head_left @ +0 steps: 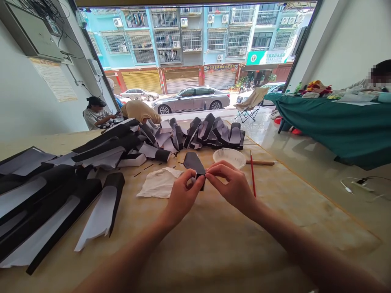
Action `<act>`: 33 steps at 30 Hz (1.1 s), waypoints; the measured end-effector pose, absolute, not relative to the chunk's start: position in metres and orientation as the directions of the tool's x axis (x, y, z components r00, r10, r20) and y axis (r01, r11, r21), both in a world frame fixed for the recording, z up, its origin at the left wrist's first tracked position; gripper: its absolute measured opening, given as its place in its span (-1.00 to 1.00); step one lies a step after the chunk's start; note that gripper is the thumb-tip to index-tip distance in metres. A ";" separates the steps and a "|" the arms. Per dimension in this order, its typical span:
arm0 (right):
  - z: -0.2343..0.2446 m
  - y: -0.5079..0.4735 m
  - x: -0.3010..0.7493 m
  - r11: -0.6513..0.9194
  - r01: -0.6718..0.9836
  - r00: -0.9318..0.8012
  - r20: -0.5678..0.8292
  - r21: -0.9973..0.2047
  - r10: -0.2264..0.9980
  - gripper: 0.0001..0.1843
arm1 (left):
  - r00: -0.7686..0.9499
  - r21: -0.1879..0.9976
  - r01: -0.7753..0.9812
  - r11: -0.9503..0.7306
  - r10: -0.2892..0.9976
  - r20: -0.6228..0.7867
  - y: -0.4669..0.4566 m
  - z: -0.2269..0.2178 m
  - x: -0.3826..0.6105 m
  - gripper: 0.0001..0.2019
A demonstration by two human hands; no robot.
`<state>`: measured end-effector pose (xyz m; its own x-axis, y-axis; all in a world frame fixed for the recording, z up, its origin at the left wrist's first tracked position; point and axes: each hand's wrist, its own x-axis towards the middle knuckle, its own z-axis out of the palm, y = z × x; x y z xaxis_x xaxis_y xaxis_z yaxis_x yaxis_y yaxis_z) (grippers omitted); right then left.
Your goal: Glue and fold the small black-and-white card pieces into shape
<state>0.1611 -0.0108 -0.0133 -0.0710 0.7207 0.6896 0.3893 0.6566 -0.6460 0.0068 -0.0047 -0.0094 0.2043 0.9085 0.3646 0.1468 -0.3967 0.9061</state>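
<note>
Over the middle of the table, both hands meet at a small black paper piece (194, 162) with a pointed, folded shape. My left hand (185, 191) grips its near end between thumb and fingers. With thumb and fingertips together, my right hand (230, 183) pinches the piece's right edge; the exact spot under the fingertips is too small to make out. A crumpled white cloth (159, 182) lies just left of the left hand. Behind the right hand sits a white shallow bowl (229, 156), partly hidden by the fingers. A thin red stick (253, 175) stands out beside the right hand.
Black-and-white folded paper pieces (55, 195) are heaped on the left, with more (214, 132) along the far edge. A wooden handle (261, 162) lies right of the bowl. Beyond are a folding chair (252, 101), a green-covered table (330, 122) and other people.
</note>
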 end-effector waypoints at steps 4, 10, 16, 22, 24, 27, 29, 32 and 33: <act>-0.010 -0.011 0.163 0.695 0.501 -0.086 0.770 -0.515 0.632 -0.95 | 0.190 0.892 0.152 -0.425 0.899 0.395 -0.004 -0.012 0.006 -0.78; -0.011 -0.005 0.171 0.773 0.545 -0.206 0.842 -0.325 0.499 -0.91 | 0.233 0.785 0.278 -0.554 0.832 0.504 0.000 -0.017 0.001 -0.80; -0.010 -0.001 0.174 0.757 0.646 -0.370 0.828 -0.097 0.421 -0.90 | 0.284 0.673 0.394 -0.627 0.779 0.559 0.003 -0.017 0.000 -0.83; -0.013 -0.002 0.172 0.773 0.626 -0.380 0.825 -0.102 0.417 -0.91 | 0.371 0.481 0.512 -0.712 0.688 0.624 0.001 -0.014 0.002 -0.84; -0.013 -0.003 0.172 0.763 0.642 -0.402 0.816 -0.071 0.415 -0.90 | 0.387 0.456 0.520 -0.722 0.675 0.628 0.000 -0.012 0.002 -0.84; -0.013 -0.002 0.171 0.754 0.654 -0.408 0.814 -0.056 0.414 -0.91 | 0.405 0.450 0.539 -0.712 0.687 0.603 -0.002 -0.010 0.002 -0.82; -0.015 -0.001 0.170 0.767 0.634 -0.390 0.817 -0.096 0.425 -0.92 | 0.422 0.448 0.555 -0.701 0.701 0.574 -0.003 -0.009 0.001 -0.83; -0.018 -0.001 0.168 0.773 0.601 -0.358 0.796 -0.203 0.488 -0.91 | 0.474 0.434 0.573 -0.695 0.713 0.517 -0.004 -0.006 0.001 -0.85; -0.017 -0.002 0.168 0.762 0.597 -0.334 0.786 -0.251 0.520 -0.90 | 0.493 0.433 0.577 -0.693 0.718 0.491 -0.004 -0.005 0.000 -0.86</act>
